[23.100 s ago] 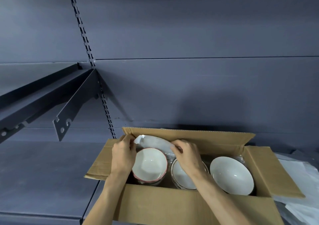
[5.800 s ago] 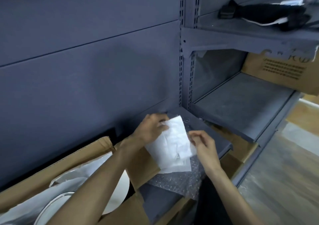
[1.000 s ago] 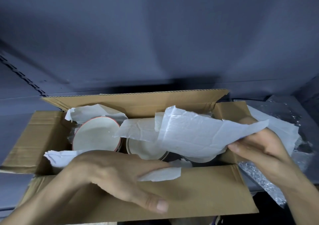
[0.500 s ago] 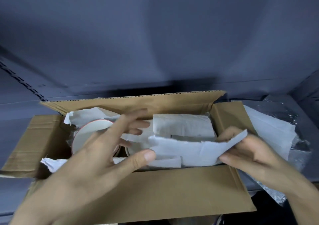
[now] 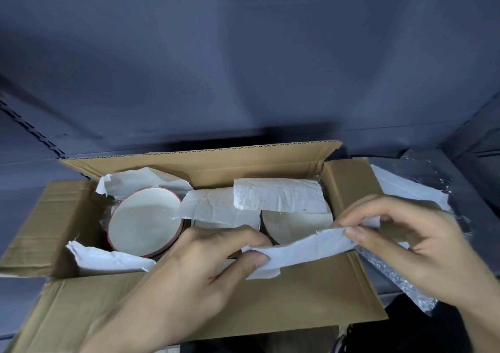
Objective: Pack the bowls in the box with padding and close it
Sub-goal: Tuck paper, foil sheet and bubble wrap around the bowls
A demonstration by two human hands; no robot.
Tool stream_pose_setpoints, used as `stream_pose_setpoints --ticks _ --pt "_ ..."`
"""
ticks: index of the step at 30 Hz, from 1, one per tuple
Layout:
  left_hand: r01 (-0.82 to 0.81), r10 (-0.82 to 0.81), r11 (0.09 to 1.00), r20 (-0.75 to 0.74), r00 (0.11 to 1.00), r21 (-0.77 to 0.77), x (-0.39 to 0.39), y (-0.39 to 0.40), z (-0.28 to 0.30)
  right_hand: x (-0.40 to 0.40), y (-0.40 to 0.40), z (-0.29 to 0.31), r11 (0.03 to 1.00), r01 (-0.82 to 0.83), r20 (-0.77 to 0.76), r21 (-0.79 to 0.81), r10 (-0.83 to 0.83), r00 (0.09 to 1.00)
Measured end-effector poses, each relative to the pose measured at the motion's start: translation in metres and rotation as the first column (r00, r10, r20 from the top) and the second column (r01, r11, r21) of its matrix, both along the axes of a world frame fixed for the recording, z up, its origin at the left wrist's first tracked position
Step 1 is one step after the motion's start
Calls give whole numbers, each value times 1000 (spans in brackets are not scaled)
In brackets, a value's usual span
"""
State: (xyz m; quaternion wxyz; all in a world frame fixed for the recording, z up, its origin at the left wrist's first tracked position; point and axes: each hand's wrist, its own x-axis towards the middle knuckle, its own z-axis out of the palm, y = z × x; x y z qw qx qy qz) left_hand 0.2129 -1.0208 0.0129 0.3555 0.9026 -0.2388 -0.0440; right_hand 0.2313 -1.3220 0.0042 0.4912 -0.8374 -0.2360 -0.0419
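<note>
My left hand (image 5: 205,266) and right hand (image 5: 405,241) each pinch an end of a crumpled white paper strip (image 5: 303,249) above the open brown cardboard box (image 5: 216,306), where a white red-rimmed bowl (image 5: 144,224) sits left among paper padding

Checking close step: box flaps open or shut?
Open. All four flaps of the box are splayed outward; a bowl and paper padding show inside.

No lettering, no labels, no numbers showing anywhere here: the cardboard box (image 5: 243,298) under the fingers is plain brown, and the white paper (image 5: 303,249) pinched between the fingertips is blank too.
</note>
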Motion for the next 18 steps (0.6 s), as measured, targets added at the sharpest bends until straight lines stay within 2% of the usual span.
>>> stream_pose_setpoints --ticks 2,3,5,7,10,14,16,18 --pt "-55 56 998 -17 998 26 0 0 -3 1 1 0 999 31 20 -33 -30 999" --pt "-71 76 996 -82 994 53 1 2 -4 1 2 0 998 39 26 -48 -38 999" --pt "-20 44 996 -305 951 82 7 4 -4 0 4 -1 998 35 11 -50 -34 999" --pt "68 0 986 -413 911 150 14 4 -4 -3 3 -1 999 -6 -21 -34 5 1000" --pt "127 -2 959 -439 898 255 19 0 -3 -5 -2 4 995 -95 -83 -26 92 992" --pt "187 -22 920 -431 902 345 17 1 -6 -4 -3 7 967 -220 -207 -125 192 959" --pt "220 -38 903 -441 897 368 16 2 -5 -3 -1 6 949 -247 -302 -195 181 936" --pt "241 -42 895 -467 883 376 16 2 -4 -1 3 7 918 -260 -323 -300 158 933"
